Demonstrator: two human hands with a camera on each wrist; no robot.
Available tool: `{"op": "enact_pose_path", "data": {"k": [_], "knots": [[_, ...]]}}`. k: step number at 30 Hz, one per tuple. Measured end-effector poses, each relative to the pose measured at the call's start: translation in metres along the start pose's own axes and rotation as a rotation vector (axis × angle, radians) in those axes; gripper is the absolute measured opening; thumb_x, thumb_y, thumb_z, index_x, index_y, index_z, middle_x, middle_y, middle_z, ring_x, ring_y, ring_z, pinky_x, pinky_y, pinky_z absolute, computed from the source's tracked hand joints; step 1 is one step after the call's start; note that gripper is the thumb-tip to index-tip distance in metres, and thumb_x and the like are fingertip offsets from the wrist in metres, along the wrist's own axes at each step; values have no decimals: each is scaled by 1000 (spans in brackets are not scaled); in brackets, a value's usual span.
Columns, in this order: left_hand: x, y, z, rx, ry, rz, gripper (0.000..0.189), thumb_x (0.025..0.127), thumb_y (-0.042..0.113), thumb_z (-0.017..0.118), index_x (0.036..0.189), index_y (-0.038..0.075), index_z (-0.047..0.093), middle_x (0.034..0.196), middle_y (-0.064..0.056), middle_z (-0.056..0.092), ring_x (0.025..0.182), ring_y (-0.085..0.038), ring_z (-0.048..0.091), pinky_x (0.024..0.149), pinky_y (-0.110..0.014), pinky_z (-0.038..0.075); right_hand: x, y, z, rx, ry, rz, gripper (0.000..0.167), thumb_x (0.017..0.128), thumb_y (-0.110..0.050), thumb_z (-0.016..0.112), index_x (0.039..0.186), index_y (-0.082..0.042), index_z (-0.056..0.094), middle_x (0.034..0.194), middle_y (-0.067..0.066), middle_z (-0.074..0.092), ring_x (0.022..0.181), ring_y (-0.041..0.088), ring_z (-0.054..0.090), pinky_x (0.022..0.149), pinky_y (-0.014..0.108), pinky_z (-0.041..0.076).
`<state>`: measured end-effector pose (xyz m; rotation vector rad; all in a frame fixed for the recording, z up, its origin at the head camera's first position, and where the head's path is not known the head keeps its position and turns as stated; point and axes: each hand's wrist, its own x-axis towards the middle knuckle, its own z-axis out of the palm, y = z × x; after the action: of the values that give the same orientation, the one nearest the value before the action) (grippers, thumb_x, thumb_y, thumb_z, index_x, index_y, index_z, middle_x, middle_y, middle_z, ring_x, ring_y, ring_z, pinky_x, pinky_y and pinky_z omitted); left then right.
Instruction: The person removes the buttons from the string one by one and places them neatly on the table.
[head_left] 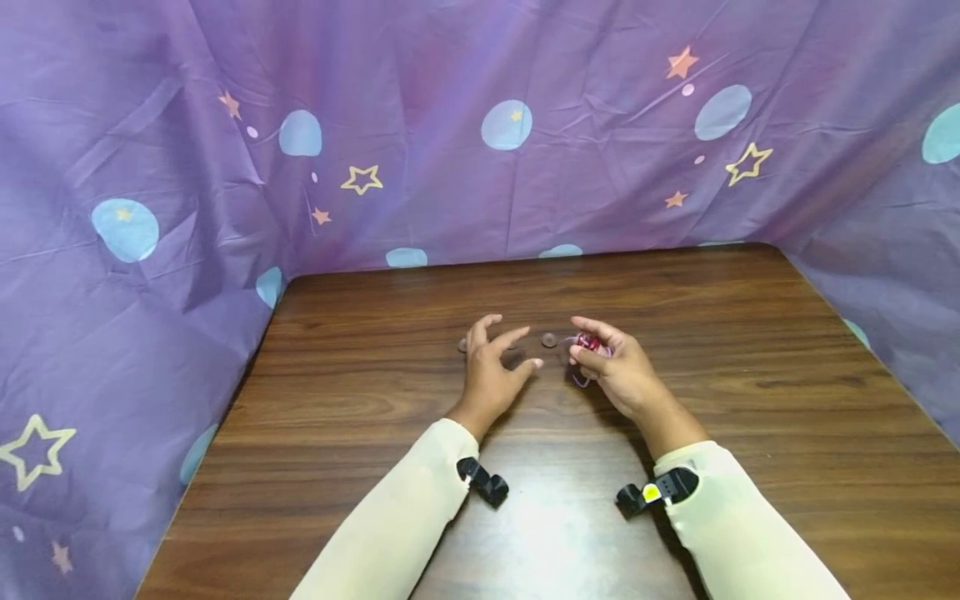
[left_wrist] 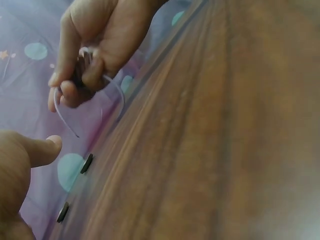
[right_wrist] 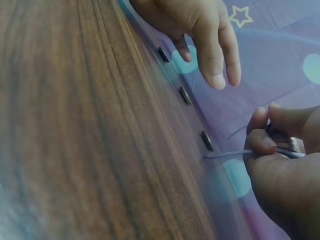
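Note:
My right hand (head_left: 622,375) holds a small bundle of pale cord in its curled fingers, with something red and pinkish (head_left: 588,342) showing among them. Loose ends of the cord (left_wrist: 65,120) hang out of the grip; dark pieces (left_wrist: 78,72) show between the fingers, their kind hard to make out. To the left, my left hand (head_left: 489,371) hovers with fingers spread and thumb apart, holding nothing. Small dark round discs lie in a row on the tabletop: one disc (head_left: 549,340) between the hands, another (right_wrist: 185,95) and a third (right_wrist: 163,54) near the left hand, partly hidden in the head view.
The brown wood-grain table (head_left: 360,392) reaches out on both sides of the arms. A purple curtain (head_left: 442,192) with stars and blue spots hangs behind its far edge and along the sides. Black camera mounts (head_left: 656,492) sit on both sleeved wrists.

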<state>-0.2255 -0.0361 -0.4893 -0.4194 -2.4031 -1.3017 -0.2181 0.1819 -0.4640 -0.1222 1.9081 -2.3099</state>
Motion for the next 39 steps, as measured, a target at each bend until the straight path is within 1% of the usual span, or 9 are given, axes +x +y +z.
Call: {"op": "enact_pose_path", "data": {"k": [6, 10, 12, 16, 24, 27, 31, 35, 39], "knots": [[-8, 4, -1, -38, -21, -23, 53, 84, 21, 95, 132, 10, 78, 156, -23, 52, 148, -38, 47, 128, -58, 33, 0, 2, 0, 28, 19, -10, 29, 103, 11, 60, 128, 0, 53, 96, -7, 68, 81, 5, 69, 66, 17, 49], [-13, 7, 0, -66, -17, -25, 51, 85, 24, 94, 131, 8, 78, 154, -24, 53, 148, -38, 48, 127, -57, 36, 0, 3, 0, 29, 26, -5, 21, 105, 5, 63, 119, -10, 62, 92, -8, 70, 79, 4, 68, 65, 16, 49], [-15, 8, 0, -79, -13, -27, 51, 86, 24, 94, 131, 7, 77, 153, -24, 54, 147, -38, 48, 127, -57, 38, 0, 3, 0, 9, 29, 0, 20, 106, 0, 65, 117, -17, 67, 92, -10, 69, 78, 4, 66, 64, 16, 51], [-21, 11, 0, -94, -14, -33, 50, 87, 22, 93, 130, 4, 75, 150, -23, 55, 145, -38, 49, 125, -56, 41, -2, 4, -1, -16, 32, -4, 22, 106, -3, 68, 115, -22, 75, 90, -10, 67, 74, 4, 62, 63, 16, 53], [-29, 16, -1, -140, 12, -39, 48, 87, 17, 92, 128, 1, 74, 144, -22, 59, 139, -38, 54, 121, -53, 44, -4, 4, -2, -37, 27, 14, 19, 100, -1, 75, 113, -15, 79, 92, -9, 75, 71, 3, 60, 61, 17, 52], [-29, 15, -1, -141, 30, -34, 47, 86, 16, 92, 126, 1, 74, 143, -22, 60, 138, -38, 55, 121, -53, 44, -3, 4, -2, -53, 44, -16, 22, 98, 2, 77, 111, -16, 81, 89, -9, 76, 69, 2, 59, 60, 17, 51], [-27, 15, -1, -142, 33, -40, 45, 86, 18, 92, 125, 2, 75, 142, -23, 60, 138, -38, 55, 122, -54, 43, -1, 4, -1, -50, 55, -65, 30, 99, 8, 71, 108, -18, 83, 84, -11, 74, 66, 2, 54, 58, 16, 47], [-26, 17, -2, -167, 12, -75, 46, 87, 17, 91, 126, 1, 74, 145, -23, 59, 141, -38, 53, 124, -55, 42, -1, 4, -1, -27, 1, -81, 35, 101, 10, 67, 106, -20, 83, 83, -10, 72, 64, 3, 50, 56, 17, 43], [-27, 17, -2, -174, 5, -84, 45, 88, 16, 91, 127, 0, 74, 146, -23, 59, 142, -39, 53, 124, -55, 42, -1, 4, 1, -29, -64, -92, 36, 101, 11, 64, 111, -18, 83, 86, -8, 71, 62, 5, 50, 56, 19, 42]]}}
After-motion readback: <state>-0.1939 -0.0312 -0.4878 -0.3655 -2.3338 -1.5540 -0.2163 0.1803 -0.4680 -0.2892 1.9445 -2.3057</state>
